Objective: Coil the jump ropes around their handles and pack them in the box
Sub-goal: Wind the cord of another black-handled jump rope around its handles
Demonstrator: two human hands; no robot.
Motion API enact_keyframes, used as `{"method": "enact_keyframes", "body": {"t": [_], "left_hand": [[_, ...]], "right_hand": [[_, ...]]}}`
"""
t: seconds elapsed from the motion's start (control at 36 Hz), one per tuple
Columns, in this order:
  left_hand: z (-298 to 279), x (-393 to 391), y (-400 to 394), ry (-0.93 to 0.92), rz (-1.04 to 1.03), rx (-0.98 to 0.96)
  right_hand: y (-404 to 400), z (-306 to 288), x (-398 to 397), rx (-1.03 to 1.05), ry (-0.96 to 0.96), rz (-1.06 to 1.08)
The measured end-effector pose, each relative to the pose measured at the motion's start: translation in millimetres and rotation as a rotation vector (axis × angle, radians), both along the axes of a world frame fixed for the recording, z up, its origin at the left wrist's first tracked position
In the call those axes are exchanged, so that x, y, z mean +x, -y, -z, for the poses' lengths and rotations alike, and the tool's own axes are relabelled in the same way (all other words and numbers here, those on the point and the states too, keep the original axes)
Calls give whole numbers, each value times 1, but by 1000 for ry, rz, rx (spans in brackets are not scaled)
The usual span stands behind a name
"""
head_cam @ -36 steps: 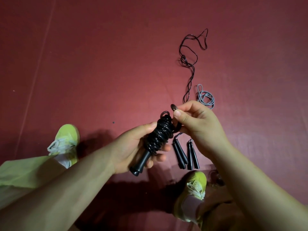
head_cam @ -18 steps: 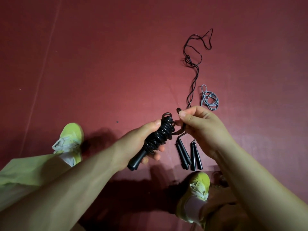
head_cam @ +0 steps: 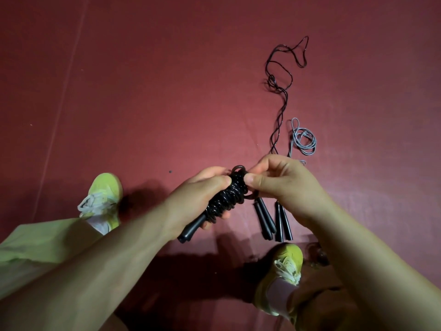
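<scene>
A: Dark red floor fills nearly the whole head view, a matte surface with a faint pale seam running diagonally down its left side and a small dark speck near the middle. No wall or furniture shows.

B: And the hands?

A: The left hand is wrapped around a black jump rope bundle, fingers curled under it and the thumb lying along the top. The rope is wound in glossy turns around its handles, whose black ends stick out below the palm, tilted down to the left. The bundle is held up above the floor.

B: The right?

A: The right hand pinches the upper end of that bundle, thumb and forefinger closed on the last loops, the other fingers curled. A small loop of rope stands up just between the two hands.

B: What lies on the floor itself?

A: Just below the right hand, two pairs of black handles lie side by side, pointing toward the person. From behind the hand a thin black rope snakes away across the floor in loose bends. Beside it sits a grey rope in a small loose coil.

B: Anything of the person?

A: Two yellow-green shoes, the left shoe at mid-left, the right shoe near the bottom, and a pale green trouser leg. Dark shadows fall on the red between them.
</scene>
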State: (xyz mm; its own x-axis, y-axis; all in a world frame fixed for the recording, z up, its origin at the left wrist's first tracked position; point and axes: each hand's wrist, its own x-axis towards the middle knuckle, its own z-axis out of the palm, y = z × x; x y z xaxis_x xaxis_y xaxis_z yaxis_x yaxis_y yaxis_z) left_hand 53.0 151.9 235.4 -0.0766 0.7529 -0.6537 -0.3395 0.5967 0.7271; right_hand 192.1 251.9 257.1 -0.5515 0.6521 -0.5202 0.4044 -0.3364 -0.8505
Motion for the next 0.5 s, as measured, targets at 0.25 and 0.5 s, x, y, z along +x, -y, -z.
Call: {"method": "enact_keyframes", "body": {"t": [0.25,0.5], "left_hand": [[-3,4,2,-114,65,32],[-3,8,6,-303,206,59]], "right_hand": [[4,4,-1,42,46,64],[3,14,2,-39,122,-9]]}}
